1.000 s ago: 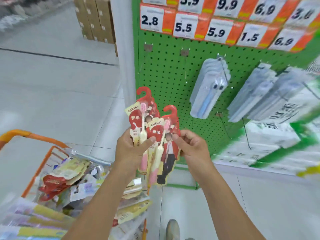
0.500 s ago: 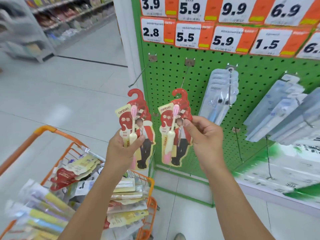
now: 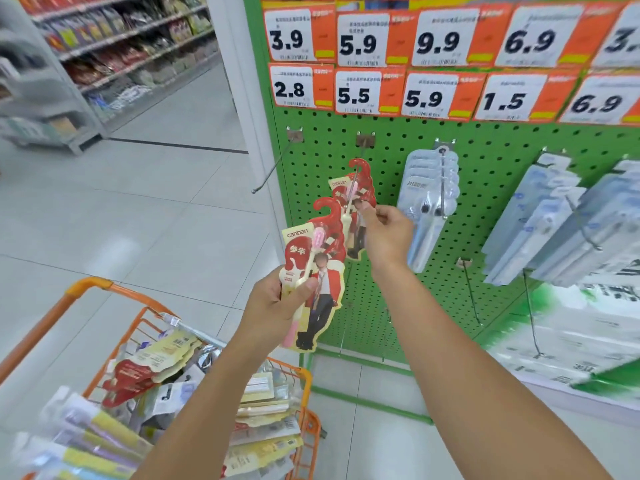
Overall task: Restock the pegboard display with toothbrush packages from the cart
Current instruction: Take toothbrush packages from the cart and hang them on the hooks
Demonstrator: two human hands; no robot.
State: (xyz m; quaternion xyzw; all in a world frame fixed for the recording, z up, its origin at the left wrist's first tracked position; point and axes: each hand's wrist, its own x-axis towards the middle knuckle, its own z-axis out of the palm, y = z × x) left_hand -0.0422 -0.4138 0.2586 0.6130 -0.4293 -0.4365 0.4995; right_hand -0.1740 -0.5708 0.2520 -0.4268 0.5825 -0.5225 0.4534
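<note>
My left hand grips a red toothbrush package with a pink brush, held upright in front of the green pegboard. My right hand pinches a second red package higher up, its hook-shaped top at the tip of the bare peg under the 5.5 price tag. A second bare peg sticks out to the left under the 2.8 tag. The orange cart at lower left holds several more packages.
Pale blue toothbrush packs hang on the peg to the right, with more grey-blue packs further right. Orange price tags line the board's top. Empty lower pegs jut out. A store aisle with shelves lies at left.
My right hand has lifted its package up and toward the pegboard, onto the tip of the bare peg. My left hand stays lower with the other package.
</note>
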